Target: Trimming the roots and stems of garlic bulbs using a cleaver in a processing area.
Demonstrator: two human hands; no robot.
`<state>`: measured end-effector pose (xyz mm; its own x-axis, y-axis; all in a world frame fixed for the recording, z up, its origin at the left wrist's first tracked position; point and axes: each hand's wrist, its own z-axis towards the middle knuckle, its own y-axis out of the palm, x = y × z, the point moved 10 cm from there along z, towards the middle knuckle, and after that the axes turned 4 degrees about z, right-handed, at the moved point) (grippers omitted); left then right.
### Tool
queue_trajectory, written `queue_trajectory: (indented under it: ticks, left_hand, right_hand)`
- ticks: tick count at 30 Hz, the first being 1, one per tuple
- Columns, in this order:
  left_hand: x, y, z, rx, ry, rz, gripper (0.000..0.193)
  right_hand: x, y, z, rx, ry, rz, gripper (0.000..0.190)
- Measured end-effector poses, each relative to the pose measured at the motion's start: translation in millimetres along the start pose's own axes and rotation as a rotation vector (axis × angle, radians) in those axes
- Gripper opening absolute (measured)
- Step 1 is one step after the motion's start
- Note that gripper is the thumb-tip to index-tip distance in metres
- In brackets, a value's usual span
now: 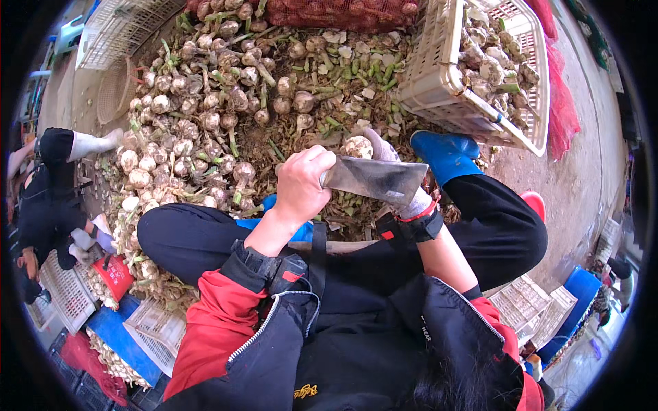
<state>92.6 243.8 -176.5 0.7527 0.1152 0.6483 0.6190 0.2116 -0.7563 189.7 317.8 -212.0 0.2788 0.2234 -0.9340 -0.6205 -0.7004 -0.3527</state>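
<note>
My bare left hand (304, 182) is closed around the handle of a broad metal cleaver (378, 177). The blade points right and crosses in front of my gloved right hand (385, 149), hiding part of its palm and fingers. A dirty garlic bulb (358, 147) is in the right hand, just above the blade's upper edge. Whether the blade touches the bulb cannot be told. Garlic bulbs with stalks (180, 128) lie heaped at the left, and cut green stalks (380, 72) and dry skins litter the ground beyond my hands.
At upper right, a tilted white plastic crate (432, 77) holds garlic bulbs. A red mesh sack (339, 13) lies at the top. My blue boot (447, 154) is near the crate. Another person (51, 195) is at the far left, beside a red container (114, 277) and more crates (67, 293).
</note>
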Motion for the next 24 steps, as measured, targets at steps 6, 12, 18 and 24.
queue_trajectory:
  ticks: [6,12,18,24]
  left_hand:
    - [-51,15,-16,0.074,-0.09,0.03,0.026]
    - [-96,46,-39,0.003,-0.665,-0.682,0.006]
    - [-82,98,-56,-0.057,-0.802,-0.647,0.015]
    - [-158,109,-28,0.136,-0.698,-0.232,0.034]
  right_hand:
    - [15,6,-4,-0.048,0.208,0.366,0.047]
    - [10,-2,5,0.216,0.225,0.754,0.045]
    - [15,12,0,0.341,0.384,1.448,0.025]
    - [4,-125,29,0.44,-0.083,1.728,0.061]
